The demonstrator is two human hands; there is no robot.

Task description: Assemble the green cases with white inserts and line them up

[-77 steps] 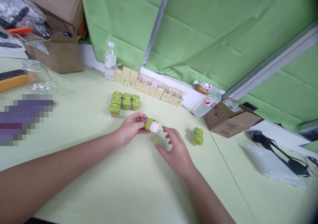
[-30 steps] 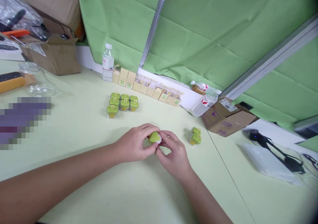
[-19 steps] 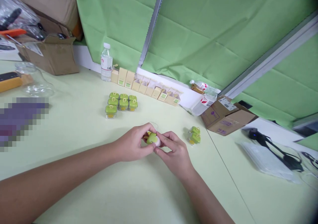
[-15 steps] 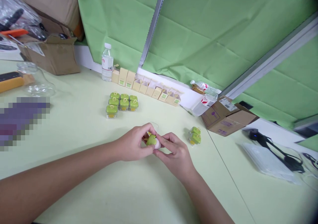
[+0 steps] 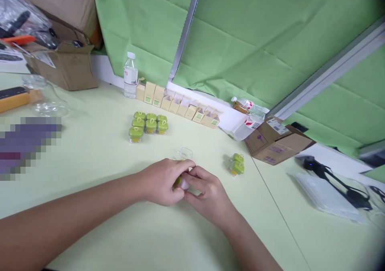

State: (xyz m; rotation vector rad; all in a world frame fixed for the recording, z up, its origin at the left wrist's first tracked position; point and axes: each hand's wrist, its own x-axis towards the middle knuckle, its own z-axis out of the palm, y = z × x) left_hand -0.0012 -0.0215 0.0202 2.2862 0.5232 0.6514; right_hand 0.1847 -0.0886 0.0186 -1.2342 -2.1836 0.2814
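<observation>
My left hand (image 5: 164, 181) is curled around a small green lid (image 5: 178, 181), mostly hidden by the fingers. A whitish piece (image 5: 184, 185) shows against the lid, and my right hand (image 5: 209, 189) pinches it, thumb and fingers closed. The two hands meet fingertip to fingertip above the table. Just beyond them a small clear container (image 5: 185, 153) sits without a lid. To the left stand several green-lidded clear containers (image 5: 150, 123) with loop handles, and two more green-lidded containers (image 5: 238, 166) are on the right.
A row of small cardboard boxes (image 5: 180, 104) lines the back edge, with a water bottle (image 5: 130, 76) at its left end. Right of it are lying bottles (image 5: 247, 127) and a brown carton (image 5: 270, 142). A glass vessel (image 5: 48, 96) and an open carton (image 5: 69, 68) stand far left.
Both hands have moved slightly toward me. The left fingers now cover more of the green lid, and the clear container behind shows more fully.
</observation>
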